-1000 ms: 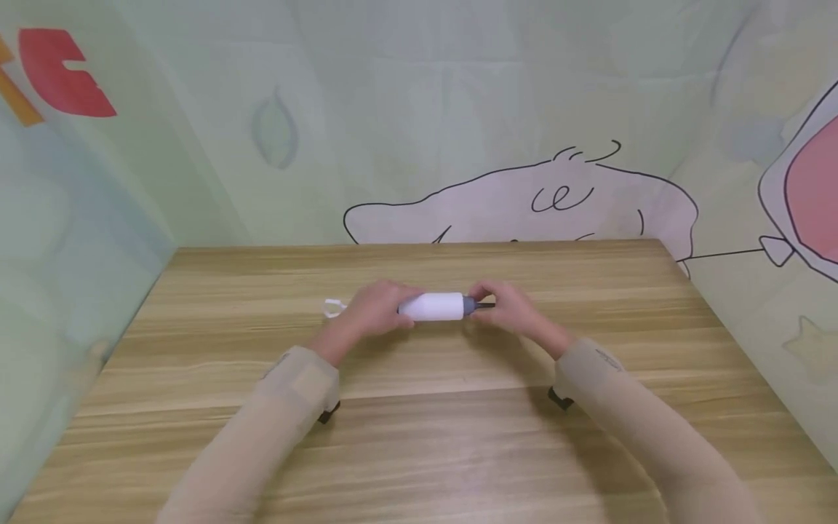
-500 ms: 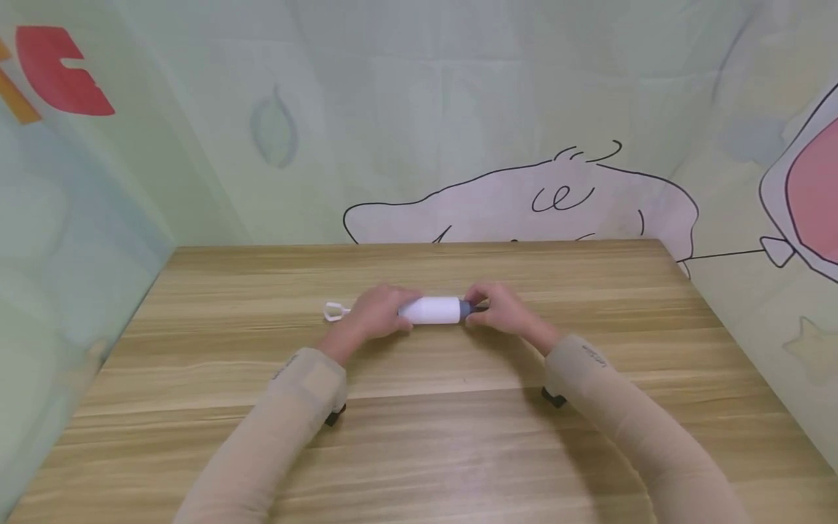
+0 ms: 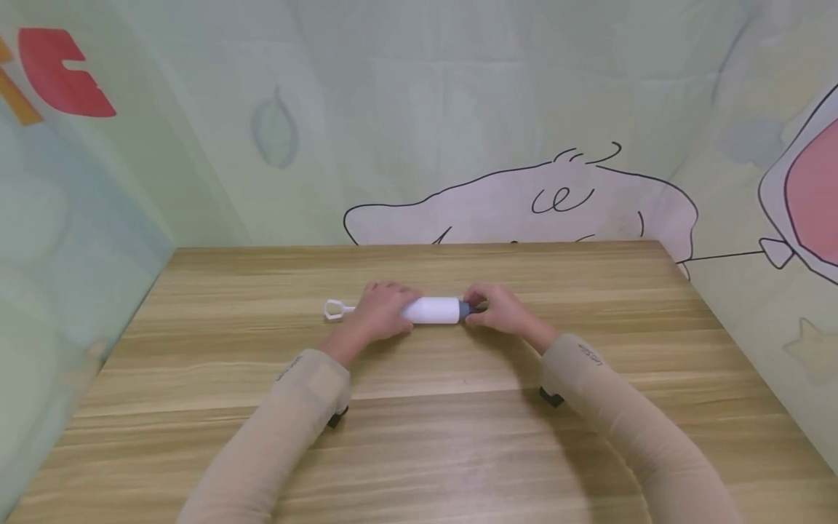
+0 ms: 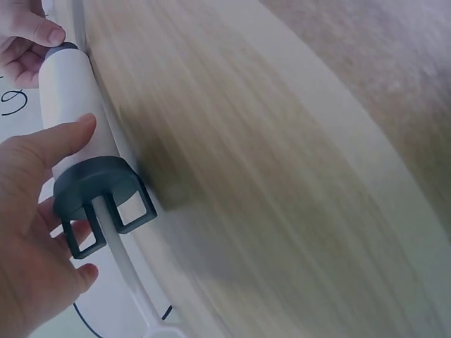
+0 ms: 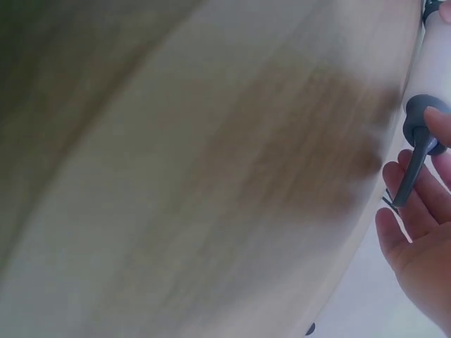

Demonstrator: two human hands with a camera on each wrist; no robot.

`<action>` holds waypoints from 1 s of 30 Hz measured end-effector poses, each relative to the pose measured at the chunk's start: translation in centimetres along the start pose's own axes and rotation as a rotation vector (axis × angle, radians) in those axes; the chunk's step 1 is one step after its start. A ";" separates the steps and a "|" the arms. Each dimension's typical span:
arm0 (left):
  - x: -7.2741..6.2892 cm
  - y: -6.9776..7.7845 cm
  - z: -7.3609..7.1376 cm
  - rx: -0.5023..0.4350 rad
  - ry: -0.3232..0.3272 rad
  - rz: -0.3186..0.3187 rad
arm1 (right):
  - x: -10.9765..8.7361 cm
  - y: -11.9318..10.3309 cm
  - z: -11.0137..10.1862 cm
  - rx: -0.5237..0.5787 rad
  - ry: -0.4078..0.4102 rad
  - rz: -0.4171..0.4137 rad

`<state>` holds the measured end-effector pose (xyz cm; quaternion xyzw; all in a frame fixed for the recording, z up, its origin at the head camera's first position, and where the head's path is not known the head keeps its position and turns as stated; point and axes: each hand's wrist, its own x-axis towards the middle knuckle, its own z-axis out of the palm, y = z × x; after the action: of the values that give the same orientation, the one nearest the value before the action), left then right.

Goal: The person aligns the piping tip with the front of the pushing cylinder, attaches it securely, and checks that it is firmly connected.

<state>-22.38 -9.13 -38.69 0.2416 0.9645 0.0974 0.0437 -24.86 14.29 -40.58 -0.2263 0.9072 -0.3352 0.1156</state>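
A large syringe lies crosswise over the table between both hands, its white barrel [image 3: 433, 311] level. My left hand [image 3: 380, 313] grips the barrel's left end, thumb on the near side. In the left wrist view, the dark grey collar [image 4: 95, 186] with two square finger loops sits just below that thumb. From the collar runs a thin white plunger rod [image 4: 125, 264], ending in a ring handle. At the other end, my right hand [image 3: 499, 307] pinches the dark grey cap [image 3: 464, 311]. Its narrow nozzle [image 5: 416, 165] points across the right palm. Fingers hide part of both ends.
The wood-grain table [image 3: 419, 437] spreads around the hands. Behind and at both sides hangs a printed cloth [image 3: 406, 131] with cartoon drawings. Both forearms wear beige sleeves [image 3: 628, 407], with small dark camera mounts [image 3: 552, 397] under the wrists.
The syringe has come slightly nearer and left. My right hand has shifted left, closing over the cap and covering more of the nozzle. The left hand has slid slightly along, hiding the collar in the head view.
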 end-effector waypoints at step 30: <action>-1.8 -1.2 -1.4 -0.064 0.067 -0.030 | -1.2 0.5 -2.7 0.067 0.024 0.017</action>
<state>-21.60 -11.27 -37.49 0.2222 0.9653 0.1356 0.0205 -24.97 16.67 -38.81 -0.2105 0.8987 -0.3671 0.1151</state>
